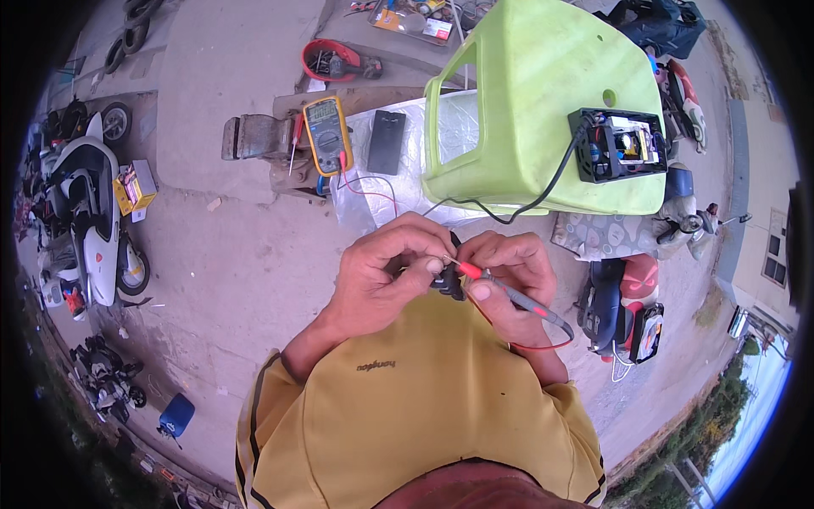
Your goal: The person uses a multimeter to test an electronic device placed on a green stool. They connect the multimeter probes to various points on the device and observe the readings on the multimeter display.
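A yellow multimeter (327, 134) lies at far left on the concrete ground, a black case (387, 142) just right of it. Nearer, the left hand (381, 271) is curled tight around a small black plug (448, 284). The right hand (509, 280) pinches a red-tipped probe (500, 290) against that plug. Far right stands a green plastic stool (543, 102) carrying an open black charger (617, 144).

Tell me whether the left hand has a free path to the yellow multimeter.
Probably not yet: the left hand is pinching a small black connector against the red probe. The ground toward the yellow multimeter looks unobstructed.
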### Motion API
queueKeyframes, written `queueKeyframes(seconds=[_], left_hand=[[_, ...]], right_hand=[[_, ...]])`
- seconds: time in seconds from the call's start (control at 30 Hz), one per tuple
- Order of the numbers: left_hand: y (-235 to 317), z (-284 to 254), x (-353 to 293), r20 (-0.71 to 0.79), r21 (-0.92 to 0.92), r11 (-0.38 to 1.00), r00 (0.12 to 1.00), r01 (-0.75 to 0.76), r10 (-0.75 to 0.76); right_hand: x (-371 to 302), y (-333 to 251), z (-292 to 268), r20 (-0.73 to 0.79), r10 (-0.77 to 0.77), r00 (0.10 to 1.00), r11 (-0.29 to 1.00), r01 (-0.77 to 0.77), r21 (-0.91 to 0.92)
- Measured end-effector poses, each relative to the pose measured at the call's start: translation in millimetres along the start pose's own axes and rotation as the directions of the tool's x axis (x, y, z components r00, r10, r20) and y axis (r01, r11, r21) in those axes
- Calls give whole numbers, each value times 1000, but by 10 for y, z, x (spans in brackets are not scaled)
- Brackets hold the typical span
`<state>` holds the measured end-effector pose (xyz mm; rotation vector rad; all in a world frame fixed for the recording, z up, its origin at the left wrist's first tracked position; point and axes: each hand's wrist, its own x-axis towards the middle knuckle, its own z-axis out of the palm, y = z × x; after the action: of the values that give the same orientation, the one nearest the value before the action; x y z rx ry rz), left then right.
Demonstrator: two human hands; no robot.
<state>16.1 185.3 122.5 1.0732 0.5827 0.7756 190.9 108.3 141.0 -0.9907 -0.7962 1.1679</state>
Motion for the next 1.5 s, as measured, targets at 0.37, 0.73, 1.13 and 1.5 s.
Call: queueKeyframes(seconds=[0.37,0.73,1.13,1.5], left_hand=[[224,347,271,189,318,918,965,-236,183],[215,677,800,262,486,801,932,-351,250],[108,856,1046,176,475,819,947,-322,270],[54,899,1094,108,424,859,958,-288,267]], right_hand=[[36,-741,-756,-210,-550,808,798,434,-419],[478,-894,-1207,-208,-531,821,818,433,-378],[663,-1000,-1441,-56,-553,831,671,405,-621],[826,-1024,-1252,190,-445,875,556,436,-707]])
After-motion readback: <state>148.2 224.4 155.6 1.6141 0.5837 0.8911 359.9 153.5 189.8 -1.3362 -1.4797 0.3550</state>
